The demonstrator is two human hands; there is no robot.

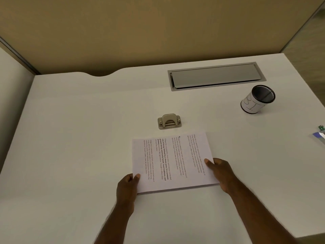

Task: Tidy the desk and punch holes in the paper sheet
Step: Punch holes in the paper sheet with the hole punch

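A printed paper sheet lies turned sideways on the white desk, text running top to bottom. My left hand pinches its near left corner, thumb on top. My right hand grips its right edge, thumb on the paper. A small metal hole punch stands just beyond the sheet's far edge, a short gap away, its slot facing me.
A black mesh pen cup with a white paper label stands at the right. A grey cable hatch is set into the desk behind. A small green and blue item lies at the right edge. Tan partition walls close the back and left.
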